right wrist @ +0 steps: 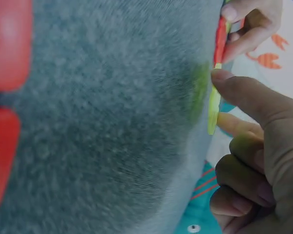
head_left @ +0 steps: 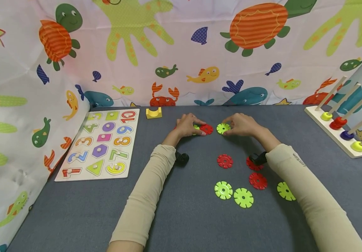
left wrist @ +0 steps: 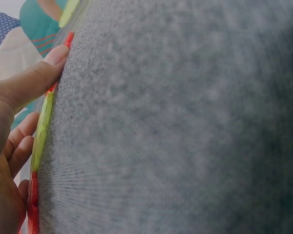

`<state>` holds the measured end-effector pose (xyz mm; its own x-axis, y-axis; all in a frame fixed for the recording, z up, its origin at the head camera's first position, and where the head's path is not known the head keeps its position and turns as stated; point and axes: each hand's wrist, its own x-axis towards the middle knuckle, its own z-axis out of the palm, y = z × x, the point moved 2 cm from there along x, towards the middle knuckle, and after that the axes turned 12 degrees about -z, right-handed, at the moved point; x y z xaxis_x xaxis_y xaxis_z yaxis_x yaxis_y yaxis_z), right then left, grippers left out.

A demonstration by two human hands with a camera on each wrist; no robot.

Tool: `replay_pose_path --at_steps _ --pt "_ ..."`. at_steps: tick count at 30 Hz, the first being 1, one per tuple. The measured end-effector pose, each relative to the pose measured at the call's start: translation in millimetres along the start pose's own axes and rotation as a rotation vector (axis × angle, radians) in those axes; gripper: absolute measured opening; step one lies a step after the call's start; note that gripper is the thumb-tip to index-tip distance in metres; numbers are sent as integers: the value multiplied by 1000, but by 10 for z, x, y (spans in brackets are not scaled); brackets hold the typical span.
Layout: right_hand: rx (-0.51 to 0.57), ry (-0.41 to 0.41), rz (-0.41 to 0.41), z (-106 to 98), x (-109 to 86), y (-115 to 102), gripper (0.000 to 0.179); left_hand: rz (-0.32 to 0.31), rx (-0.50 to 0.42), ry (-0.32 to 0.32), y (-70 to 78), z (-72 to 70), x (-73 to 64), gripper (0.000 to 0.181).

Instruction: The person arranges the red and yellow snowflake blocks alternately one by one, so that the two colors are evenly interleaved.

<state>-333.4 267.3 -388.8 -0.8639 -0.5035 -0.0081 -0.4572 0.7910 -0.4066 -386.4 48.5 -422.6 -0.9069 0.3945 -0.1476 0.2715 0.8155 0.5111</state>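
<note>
The left hand (head_left: 188, 126) pinches a red notched disc (head_left: 206, 129) near its edges, thumb and forefinger only slightly parted, at the far middle of the table (head_left: 181, 224). Under and beside that hand, a yellow-green disc (left wrist: 43, 129) joins the red one in a row, with another red disc (left wrist: 33, 202) at the row's left end. The right hand (head_left: 242, 125) pinches a separate lime disc (head_left: 223, 128) between thumb and forefinger, its other fingers curled in; the disc is near the row's right end, and whether it touches the tabletop cannot be told. Nearer the person lie three loose red discs (head_left: 258, 181), one partly hidden by the right wrist's black camera (head_left: 258, 158), and three loose lime discs (head_left: 243, 197), one partly behind the right sleeve (head_left: 307, 189). Left of the hands are a yellow block (head_left: 154, 113) with a curved cutout and a white number-and-shape puzzle board (head_left: 84, 177). At the far right stands a peg board (head_left: 335, 134) with yellow, red and blue rings. Sea-creature fabric (head_left: 181, 49) hangs behind.
</note>
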Motion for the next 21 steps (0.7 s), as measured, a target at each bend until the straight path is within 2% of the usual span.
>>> replay_pose_path --at_steps 6,12,21 --pt "39 2 69 86 65 104 48 0 -7 0 10 -4 -7 46" --pt "68 24 62 121 98 101 47 3 -15 9 2 -6 0 46" --pt "80 11 74 131 112 123 48 5 -9 3 -3 -3 5 46"
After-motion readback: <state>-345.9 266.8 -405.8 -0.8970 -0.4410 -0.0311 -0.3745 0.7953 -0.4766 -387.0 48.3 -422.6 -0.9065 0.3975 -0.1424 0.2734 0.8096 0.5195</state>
